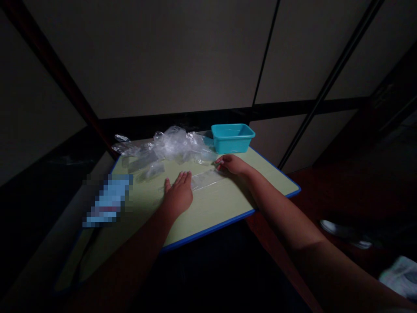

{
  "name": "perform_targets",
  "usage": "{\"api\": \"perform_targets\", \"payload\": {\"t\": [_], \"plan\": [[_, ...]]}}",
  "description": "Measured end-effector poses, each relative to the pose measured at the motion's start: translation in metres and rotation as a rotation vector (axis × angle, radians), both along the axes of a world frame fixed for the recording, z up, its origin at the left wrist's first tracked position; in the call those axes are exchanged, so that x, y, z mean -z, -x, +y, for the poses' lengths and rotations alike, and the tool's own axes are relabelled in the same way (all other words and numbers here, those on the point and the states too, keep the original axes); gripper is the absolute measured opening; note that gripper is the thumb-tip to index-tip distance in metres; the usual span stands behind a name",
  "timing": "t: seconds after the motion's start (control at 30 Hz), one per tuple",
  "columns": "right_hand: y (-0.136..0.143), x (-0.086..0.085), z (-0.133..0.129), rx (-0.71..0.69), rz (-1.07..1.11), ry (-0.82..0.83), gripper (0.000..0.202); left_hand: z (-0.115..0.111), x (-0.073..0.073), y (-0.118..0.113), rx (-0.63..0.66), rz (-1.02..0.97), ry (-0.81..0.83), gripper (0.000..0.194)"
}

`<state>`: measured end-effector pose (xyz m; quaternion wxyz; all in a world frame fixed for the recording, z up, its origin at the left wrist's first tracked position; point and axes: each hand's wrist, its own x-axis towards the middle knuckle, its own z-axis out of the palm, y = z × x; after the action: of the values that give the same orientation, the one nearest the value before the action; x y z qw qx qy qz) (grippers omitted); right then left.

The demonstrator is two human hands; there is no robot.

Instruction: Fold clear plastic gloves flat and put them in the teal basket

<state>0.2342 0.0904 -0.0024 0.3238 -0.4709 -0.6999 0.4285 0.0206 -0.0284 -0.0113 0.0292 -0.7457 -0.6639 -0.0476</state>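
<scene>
A flat clear plastic bag (208,179) lies across the middle of the tabletop. My left hand (179,191) rests palm down at its left end, with the fingers stretched out and the thumb apart. At the bag's right end, my right hand (232,164) is closed in a pinch on what looks like its edge; the exact grip is too small to make out. Beyond my left hand spreads a crumpled heap of clear plastic bags (174,145). A turquoise plastic basket (233,144) stands just behind my right hand.
The pale yellow table (208,211) has a blue rim. A blurred-out light blue item (109,200) lies at its left side. Panelled cabinet doors (176,56) rise behind the table. On the dark floor to the right are a white shoe-like object (335,227) and a whitish item (400,276).
</scene>
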Motion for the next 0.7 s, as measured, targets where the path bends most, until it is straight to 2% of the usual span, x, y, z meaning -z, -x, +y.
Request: {"api": "perform_targets", "payload": {"t": [0.1, 0.17, 0.4, 0.57, 0.7], "plan": [[-0.005, -0.004, -0.003, -0.136, 0.07, 0.043, 0.016, 0.0, 0.0, 0.0, 0.008, 0.0, -0.001, 0.054], [-0.01, -0.006, -0.004, -0.204, 0.041, 0.047, 0.02, 0.0, 0.0, -0.001, 0.008, -0.001, 0.001, 0.054], [-0.018, -0.012, -0.01, -0.216, -0.281, -0.069, 0.035, 0.0, -0.001, -0.001, 0.001, 0.005, 0.005, 0.055], [-0.019, -0.013, -0.012, -0.217, -0.312, -0.127, 0.039, 0.0, 0.0, -0.001, -0.006, 0.02, 0.005, 0.055], [-0.019, -0.015, -0.013, -0.268, -0.323, -0.135, 0.042, 0.001, 0.001, -0.001, -0.007, 0.032, -0.003, 0.055]]}}
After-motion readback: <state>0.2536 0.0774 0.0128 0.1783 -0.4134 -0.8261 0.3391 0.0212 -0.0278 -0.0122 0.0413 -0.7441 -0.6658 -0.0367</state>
